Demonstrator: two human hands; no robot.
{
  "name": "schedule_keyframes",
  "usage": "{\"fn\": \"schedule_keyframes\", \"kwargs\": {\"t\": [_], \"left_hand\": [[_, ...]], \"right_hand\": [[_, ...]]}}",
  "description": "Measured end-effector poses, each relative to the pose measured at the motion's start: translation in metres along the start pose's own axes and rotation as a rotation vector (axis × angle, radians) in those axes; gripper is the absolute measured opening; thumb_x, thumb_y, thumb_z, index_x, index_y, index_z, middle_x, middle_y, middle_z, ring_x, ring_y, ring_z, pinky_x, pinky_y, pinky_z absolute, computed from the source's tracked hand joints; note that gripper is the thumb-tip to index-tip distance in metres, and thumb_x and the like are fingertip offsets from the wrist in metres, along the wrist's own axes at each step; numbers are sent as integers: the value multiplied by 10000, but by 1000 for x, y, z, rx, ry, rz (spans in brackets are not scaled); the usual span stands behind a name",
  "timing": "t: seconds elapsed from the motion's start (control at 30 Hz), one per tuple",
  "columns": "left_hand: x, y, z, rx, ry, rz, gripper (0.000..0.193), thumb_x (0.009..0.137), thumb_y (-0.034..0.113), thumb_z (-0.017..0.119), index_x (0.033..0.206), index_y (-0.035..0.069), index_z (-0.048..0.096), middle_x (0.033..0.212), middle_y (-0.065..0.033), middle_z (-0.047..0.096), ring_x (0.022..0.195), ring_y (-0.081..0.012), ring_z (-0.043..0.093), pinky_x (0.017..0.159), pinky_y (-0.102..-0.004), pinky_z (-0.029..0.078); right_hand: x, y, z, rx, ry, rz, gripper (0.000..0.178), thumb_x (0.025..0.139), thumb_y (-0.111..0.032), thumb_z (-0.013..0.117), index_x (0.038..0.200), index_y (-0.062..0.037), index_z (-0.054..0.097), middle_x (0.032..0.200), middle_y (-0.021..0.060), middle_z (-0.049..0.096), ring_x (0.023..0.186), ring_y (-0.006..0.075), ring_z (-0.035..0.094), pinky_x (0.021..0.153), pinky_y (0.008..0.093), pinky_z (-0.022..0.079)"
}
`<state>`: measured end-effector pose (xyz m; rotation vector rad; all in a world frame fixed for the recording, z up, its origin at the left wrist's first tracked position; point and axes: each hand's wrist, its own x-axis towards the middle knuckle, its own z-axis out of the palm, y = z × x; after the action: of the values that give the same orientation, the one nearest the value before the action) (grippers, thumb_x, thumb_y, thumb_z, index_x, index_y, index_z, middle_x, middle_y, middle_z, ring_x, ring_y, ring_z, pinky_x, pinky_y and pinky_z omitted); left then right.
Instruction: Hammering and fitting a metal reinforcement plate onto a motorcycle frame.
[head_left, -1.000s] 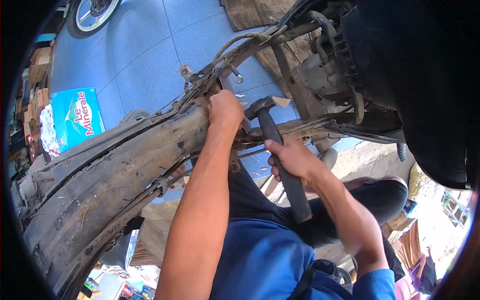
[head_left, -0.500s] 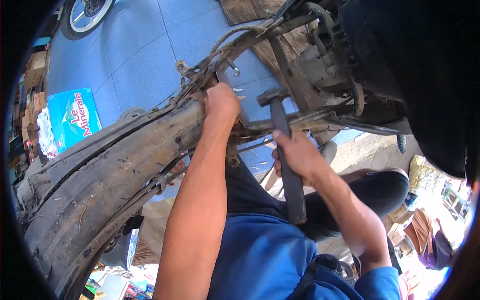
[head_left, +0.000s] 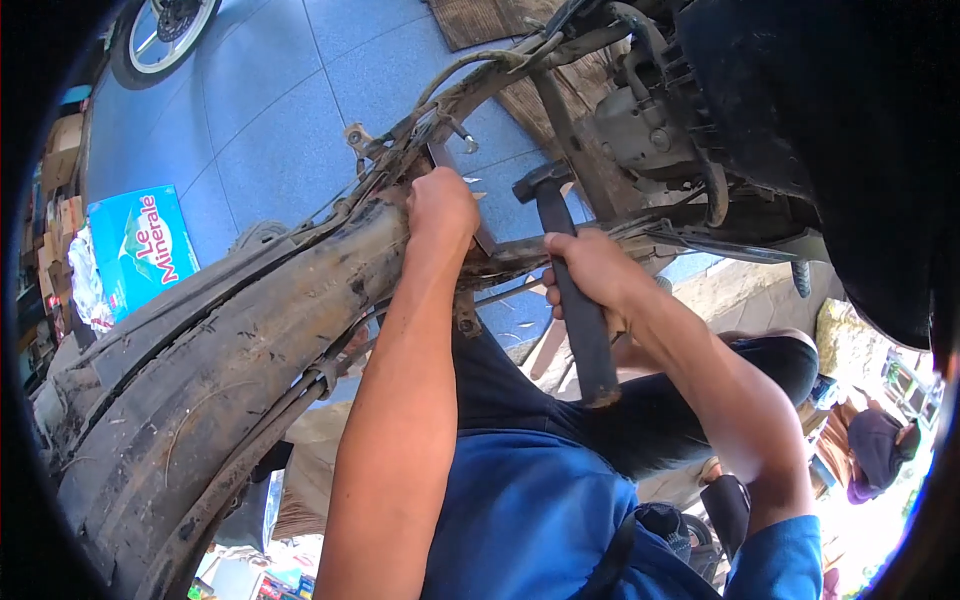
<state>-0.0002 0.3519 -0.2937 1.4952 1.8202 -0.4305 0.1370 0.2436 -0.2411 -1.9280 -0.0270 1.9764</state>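
Note:
My left hand [head_left: 441,207] is closed in a fist at the joint of a dirty motorcycle frame [head_left: 465,100]. A dark flat metal piece [head_left: 483,236] shows above and below the fist, and the fist seems closed around it; the fingers are mostly hidden. My right hand [head_left: 592,270] grips a hammer [head_left: 572,300] around the middle of its dark handle. The hammer's head [head_left: 541,182] points up, beside the frame and apart from the metal piece. From the joint a muddy rear fender [head_left: 240,350] runs down to the left.
An engine [head_left: 635,130] and a dark seat-like mass [head_left: 780,120] fill the right. On the blue tiled floor [head_left: 270,110] stand a wheel [head_left: 165,40] and a blue box [head_left: 143,250]. Cardboard [head_left: 480,22] lies behind the frame. Another person [head_left: 880,450] is at the far right.
My right hand and the hammer have shifted slightly up, and the right elbow has swung outward. My left hand stays at the joint. The view has moved a little.

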Motion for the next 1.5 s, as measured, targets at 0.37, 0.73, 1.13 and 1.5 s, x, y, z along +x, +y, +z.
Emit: {"fn": "schedule_keyframes", "kwargs": {"t": [0.37,0.73,1.13,1.5], "left_hand": [[-18,-9,8,66,160,156,254,823,92,687,998,-89,657,964,-258,684,948,-422,667,814,-465,550],[-41,-59,51,731,382,982,395,873,322,565,1050,-8,688,1126,-157,629,1215,-307,509,1078,-529,298],[-47,-41,61,973,269,850,471,942,399,440,1112,41,695,1217,-192,635,1246,-335,519,1112,-465,251],[-55,-20,49,1010,13,802,416,947,337,442,1135,54,683,1197,-205,651,1222,-355,553,1109,-457,267]], "right_hand": [[-9,12,12,-96,-121,27,239,970,-269,526,964,-38,464,711,57,541,516,154,545,448,318,497],[38,-8,2,-289,-255,-301,306,992,-316,503,956,-18,445,692,59,532,462,154,540,401,324,475],[44,-8,-1,33,-200,-263,271,968,-276,540,954,-22,446,716,62,525,490,143,530,420,323,490],[52,-11,-6,-53,-278,-298,286,961,-286,563,906,-15,493,697,67,533,480,150,546,426,336,513]]}}
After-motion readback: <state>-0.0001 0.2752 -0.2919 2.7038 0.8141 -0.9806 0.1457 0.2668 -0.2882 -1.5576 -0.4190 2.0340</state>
